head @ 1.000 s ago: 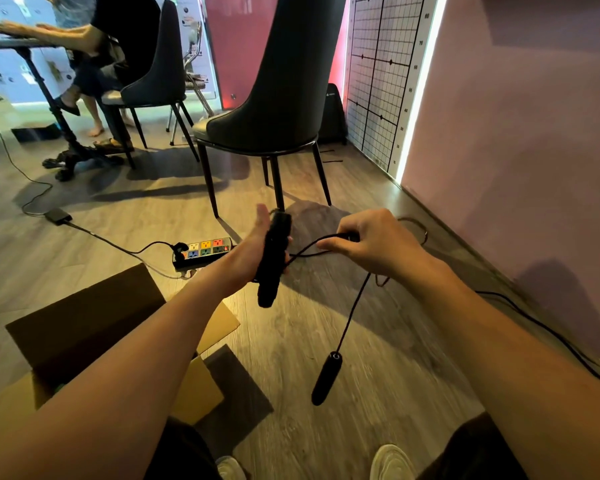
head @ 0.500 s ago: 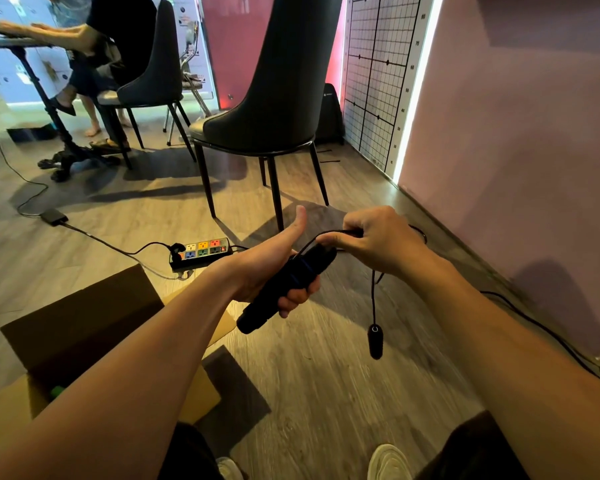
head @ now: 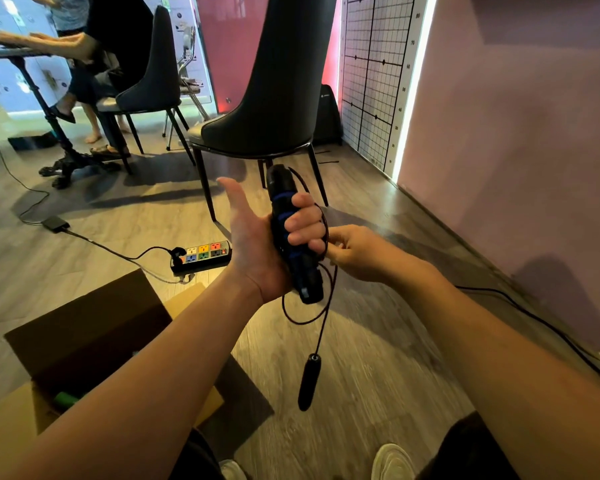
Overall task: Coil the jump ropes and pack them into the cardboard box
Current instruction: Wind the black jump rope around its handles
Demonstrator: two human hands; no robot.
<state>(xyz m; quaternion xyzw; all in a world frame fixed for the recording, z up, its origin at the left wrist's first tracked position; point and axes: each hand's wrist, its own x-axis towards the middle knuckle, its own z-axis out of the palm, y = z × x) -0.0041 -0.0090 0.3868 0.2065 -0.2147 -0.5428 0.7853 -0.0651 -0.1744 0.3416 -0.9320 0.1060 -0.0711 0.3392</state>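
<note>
Gripping one black jump rope handle upright, the person's left hand is curling its fingers round it while the thumb is sticking up free. Just to the right, the right hand is pinching the thin black cord beside that handle. The cord is looping over the left fingers and sagging below, and the second handle is dangling from it above the wooden floor. The open cardboard box is sitting at the near left with something green lying inside. A power strip is lying beyond it, near a dark chair
</note>
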